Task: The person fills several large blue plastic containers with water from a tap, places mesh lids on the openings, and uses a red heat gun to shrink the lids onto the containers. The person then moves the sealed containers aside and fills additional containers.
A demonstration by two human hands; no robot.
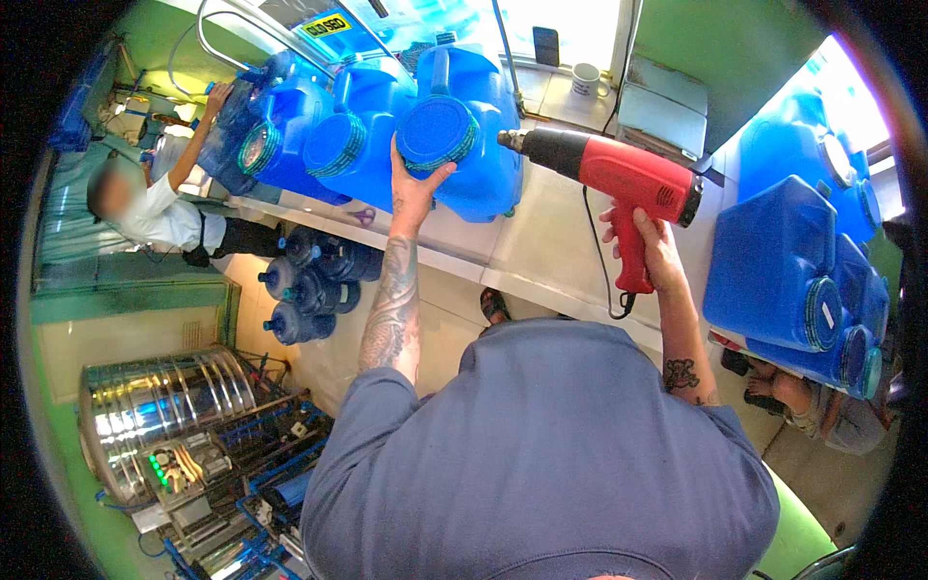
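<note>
My left hand (417,190) touches the rim of the round blue cap (433,130) on a blue plastic water jug (478,170), thumb and fingers spread along its lower left edge. In my right hand (656,250) is a red and black heat gun (631,170), held by its handle, its metal nozzle pointing left towards the jug, a short way from it. The gun's black cord hangs beside the handle. Two more capped blue jugs (373,156) (296,109) stand in a row to the left of this one, on the same tiled counter (551,239).
Purple-handled scissors (365,217) lie near the counter's front edge. A white mug (586,80) stands at the back. More blue jugs (768,254) are at the right. Large round bottles (297,322) lie on the floor. A co-worker (170,217) reaches towards bottles at the left; another person (819,413) is lower right.
</note>
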